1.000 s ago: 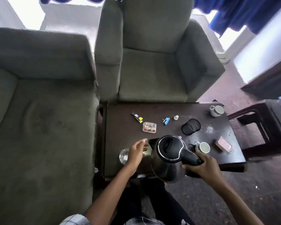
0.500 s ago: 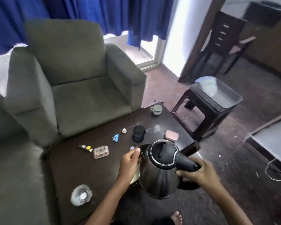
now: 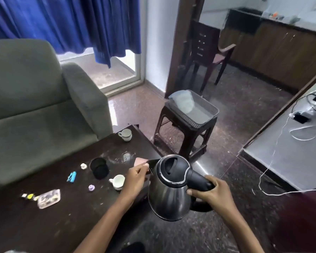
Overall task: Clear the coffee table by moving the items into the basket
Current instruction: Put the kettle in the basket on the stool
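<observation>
A steel kettle (image 3: 169, 196) with a black lid hangs in the air past the right edge of the dark coffee table (image 3: 66, 216). My right hand (image 3: 211, 195) grips its black handle. My left hand (image 3: 136, 180) rests against the kettle's spout side, fingers curled; what it holds, if anything, is hidden. The grey mesh basket (image 3: 210, 108) sits on a dark stool (image 3: 182, 132) beyond the table, with a pale sheet inside. On the table lie two white cups (image 3: 125, 134) (image 3: 118, 181), a black mesh cup (image 3: 98, 168), a pink box (image 3: 140, 161) and a clear case (image 3: 48, 199).
A grey armchair (image 3: 40, 106) stands behind the table at the left. Small bits lie on the table: a blue clip (image 3: 72, 177), a purple piece (image 3: 91, 187), a yellow-black item (image 3: 29, 196). A chair (image 3: 212, 52) and a counter with cables (image 3: 295, 148) stand at the right.
The view has swung right, bringing the basket and stool closer to the middle. The kettle, held by both hands, has moved off the table's right edge toward the basket.
</observation>
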`<state>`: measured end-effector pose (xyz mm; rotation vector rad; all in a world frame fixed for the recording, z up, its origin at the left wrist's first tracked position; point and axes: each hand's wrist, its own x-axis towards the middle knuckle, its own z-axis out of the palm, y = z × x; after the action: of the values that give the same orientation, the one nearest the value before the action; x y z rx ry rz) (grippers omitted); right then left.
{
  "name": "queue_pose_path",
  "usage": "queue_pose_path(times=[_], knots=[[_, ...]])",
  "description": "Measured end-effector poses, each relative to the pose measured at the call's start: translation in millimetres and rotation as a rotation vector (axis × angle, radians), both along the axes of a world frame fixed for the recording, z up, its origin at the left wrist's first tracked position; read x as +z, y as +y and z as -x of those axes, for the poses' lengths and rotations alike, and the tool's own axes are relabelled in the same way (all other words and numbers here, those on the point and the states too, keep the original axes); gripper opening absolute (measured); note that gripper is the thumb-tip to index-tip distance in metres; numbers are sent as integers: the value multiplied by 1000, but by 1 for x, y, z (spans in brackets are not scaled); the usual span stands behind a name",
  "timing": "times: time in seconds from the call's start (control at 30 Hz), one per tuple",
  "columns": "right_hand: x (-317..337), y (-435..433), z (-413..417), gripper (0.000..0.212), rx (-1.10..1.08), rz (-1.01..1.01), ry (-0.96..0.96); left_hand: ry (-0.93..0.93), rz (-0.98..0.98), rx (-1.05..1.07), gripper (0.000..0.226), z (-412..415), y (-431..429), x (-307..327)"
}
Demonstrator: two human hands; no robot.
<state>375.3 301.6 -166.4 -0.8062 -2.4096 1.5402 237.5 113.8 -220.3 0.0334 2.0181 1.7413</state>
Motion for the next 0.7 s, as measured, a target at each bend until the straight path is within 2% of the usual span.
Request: queue_pose_path(times=[0.2,0.27,0.4,0.5,0.57,0.63,0.7], knots=[[-1,70,19,28,-14,22,30,-3,27,-29,24,25,79,2],[-7,97,32,28,-24,16,10,3,50,-30,18,39,105,1],[-17,156,69,35,-59,17,-22,57,108,-91,26,79,160,-4],[-14,205,105,37,-50,24,-34,70,59,-176,35,110,204,5],[-6,236,130,31,-24,27,-62,71,2,-223,31,132,231,13],[1,269,158,38,19,22,-83,75,-7,-248,25,156,254,16],[2,301,185,49,61,-3,-103,81,-12,-272,30,179,278,16]])
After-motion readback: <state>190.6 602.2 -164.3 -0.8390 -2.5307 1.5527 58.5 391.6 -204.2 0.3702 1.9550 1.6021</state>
